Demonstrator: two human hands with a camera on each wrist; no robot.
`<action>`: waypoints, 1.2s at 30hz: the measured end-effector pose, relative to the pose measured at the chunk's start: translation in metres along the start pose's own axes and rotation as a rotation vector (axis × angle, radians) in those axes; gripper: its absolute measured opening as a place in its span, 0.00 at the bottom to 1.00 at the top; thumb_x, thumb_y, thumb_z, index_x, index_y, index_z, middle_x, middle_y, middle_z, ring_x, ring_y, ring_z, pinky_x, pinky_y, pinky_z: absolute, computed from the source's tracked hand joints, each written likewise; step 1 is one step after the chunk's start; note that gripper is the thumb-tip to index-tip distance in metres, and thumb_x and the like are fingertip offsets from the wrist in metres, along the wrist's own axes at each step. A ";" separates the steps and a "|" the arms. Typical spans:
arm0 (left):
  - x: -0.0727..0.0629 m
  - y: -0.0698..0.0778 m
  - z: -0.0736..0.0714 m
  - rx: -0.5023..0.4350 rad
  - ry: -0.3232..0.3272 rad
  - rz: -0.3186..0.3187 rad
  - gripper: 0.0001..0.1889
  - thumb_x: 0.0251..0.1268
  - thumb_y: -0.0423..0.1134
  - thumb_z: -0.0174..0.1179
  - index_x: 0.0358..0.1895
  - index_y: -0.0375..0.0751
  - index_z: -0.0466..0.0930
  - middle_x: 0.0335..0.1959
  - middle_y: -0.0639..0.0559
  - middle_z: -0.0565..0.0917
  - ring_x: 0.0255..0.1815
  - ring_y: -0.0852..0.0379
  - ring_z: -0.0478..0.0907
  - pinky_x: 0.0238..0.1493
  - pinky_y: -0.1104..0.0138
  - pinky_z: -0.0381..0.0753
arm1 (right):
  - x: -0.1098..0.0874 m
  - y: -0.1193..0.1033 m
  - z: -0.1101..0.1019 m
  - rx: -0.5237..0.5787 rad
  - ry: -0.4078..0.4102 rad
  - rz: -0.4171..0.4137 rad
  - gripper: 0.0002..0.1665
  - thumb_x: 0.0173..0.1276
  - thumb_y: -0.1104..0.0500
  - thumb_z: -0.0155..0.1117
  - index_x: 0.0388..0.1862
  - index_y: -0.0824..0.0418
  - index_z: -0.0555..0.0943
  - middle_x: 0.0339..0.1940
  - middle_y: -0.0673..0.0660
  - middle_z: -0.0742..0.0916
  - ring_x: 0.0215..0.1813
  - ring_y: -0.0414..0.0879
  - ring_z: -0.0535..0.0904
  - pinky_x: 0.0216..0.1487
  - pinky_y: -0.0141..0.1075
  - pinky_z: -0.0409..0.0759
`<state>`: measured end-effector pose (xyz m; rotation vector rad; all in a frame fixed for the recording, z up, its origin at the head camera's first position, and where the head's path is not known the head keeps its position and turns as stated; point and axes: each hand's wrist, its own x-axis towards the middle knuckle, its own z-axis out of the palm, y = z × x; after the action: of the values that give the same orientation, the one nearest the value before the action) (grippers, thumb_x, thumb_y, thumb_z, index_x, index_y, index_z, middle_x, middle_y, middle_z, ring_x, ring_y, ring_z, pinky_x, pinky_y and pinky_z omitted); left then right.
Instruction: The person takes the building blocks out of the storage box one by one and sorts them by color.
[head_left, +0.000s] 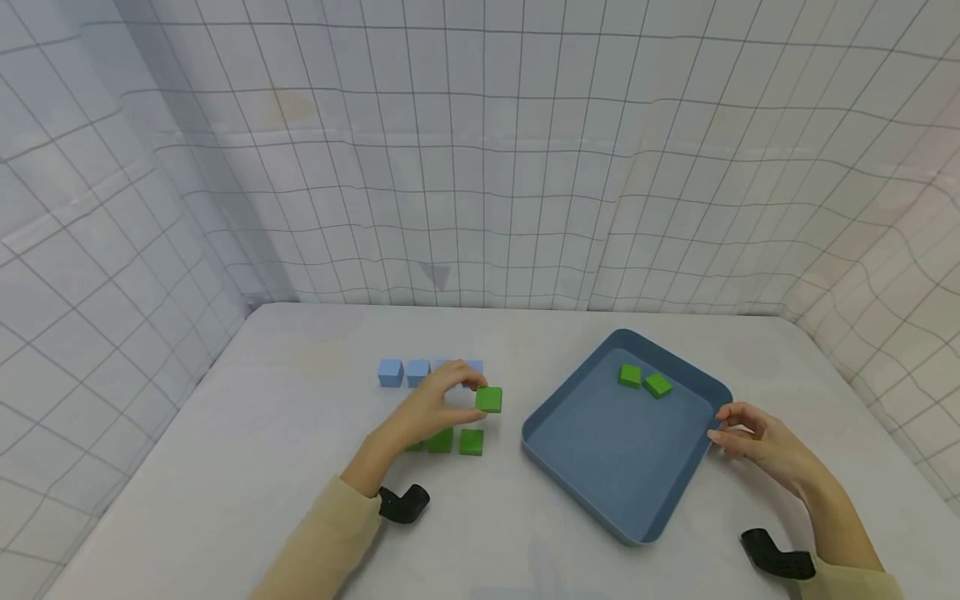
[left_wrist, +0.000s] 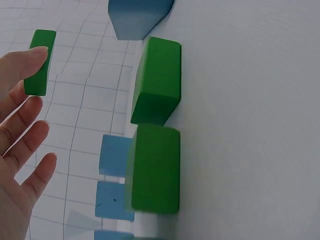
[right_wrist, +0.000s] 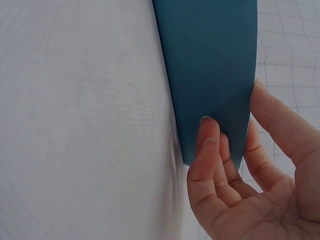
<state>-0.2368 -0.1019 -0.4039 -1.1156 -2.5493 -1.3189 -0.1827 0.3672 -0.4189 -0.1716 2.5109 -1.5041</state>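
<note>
One pinched block [head_left: 489, 400] is green, squarish and thin.

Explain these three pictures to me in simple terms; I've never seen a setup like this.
There is no machine here: a person works with a bare left hand and right hand. The widest picture comes from a camera worn on the head, looking forward and down. The other two come from cameras worn on the left and right wrists, each showing that hand close up.

On the white table lie a row of blue blocks, some loose green blocks nearer the person, and a blue tray with two small green pieces inside. The left hand pinches a green block; the right hand holds the tray's edge near its right corner.
</note>
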 end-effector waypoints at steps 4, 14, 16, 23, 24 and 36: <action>-0.013 -0.002 -0.009 0.016 0.020 -0.013 0.18 0.50 0.34 0.68 0.45 0.43 0.76 0.40 0.56 0.76 0.45 0.57 0.71 0.49 0.55 0.73 | 0.000 0.000 0.000 0.003 -0.003 -0.006 0.17 0.67 0.60 0.57 0.48 0.68 0.65 0.41 0.50 0.74 0.34 0.44 0.76 0.34 0.34 0.76; -0.044 -0.010 -0.033 0.087 0.064 -0.044 0.19 0.48 0.34 0.69 0.45 0.44 0.76 0.41 0.56 0.76 0.44 0.58 0.71 0.47 0.55 0.73 | 0.000 0.000 0.000 -0.006 -0.003 0.007 0.16 0.67 0.60 0.56 0.48 0.67 0.65 0.40 0.50 0.75 0.33 0.44 0.75 0.33 0.35 0.75; -0.049 -0.012 -0.038 0.107 0.080 -0.040 0.19 0.48 0.34 0.69 0.45 0.44 0.76 0.41 0.56 0.77 0.44 0.58 0.71 0.46 0.55 0.73 | 0.000 0.001 0.000 -0.009 -0.005 0.004 0.17 0.67 0.60 0.57 0.48 0.67 0.65 0.39 0.50 0.75 0.33 0.44 0.75 0.32 0.35 0.75; -0.066 -0.021 -0.056 0.179 0.106 -0.071 0.19 0.47 0.33 0.69 0.45 0.44 0.76 0.39 0.57 0.77 0.42 0.59 0.71 0.44 0.55 0.73 | 0.001 -0.001 0.001 -0.014 0.003 0.000 0.19 0.66 0.58 0.58 0.48 0.68 0.64 0.39 0.50 0.75 0.33 0.44 0.76 0.33 0.35 0.76; -0.068 -0.022 -0.058 0.189 0.105 -0.081 0.19 0.47 0.33 0.69 0.44 0.43 0.76 0.39 0.57 0.77 0.42 0.59 0.71 0.44 0.55 0.73 | 0.001 -0.001 0.001 -0.014 0.005 0.006 0.19 0.66 0.58 0.58 0.48 0.68 0.64 0.39 0.50 0.75 0.33 0.44 0.76 0.33 0.35 0.76; -0.094 -0.039 -0.077 0.240 0.069 -0.153 0.18 0.46 0.30 0.69 0.43 0.41 0.77 0.37 0.56 0.76 0.39 0.52 0.72 0.42 0.55 0.73 | 0.001 0.001 0.001 0.004 -0.007 -0.016 0.18 0.66 0.59 0.58 0.48 0.68 0.64 0.39 0.49 0.75 0.34 0.43 0.76 0.34 0.35 0.77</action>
<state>-0.2120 -0.2271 -0.4161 -0.8328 -2.6968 -1.0210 -0.1835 0.3664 -0.4201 -0.1961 2.5070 -1.5113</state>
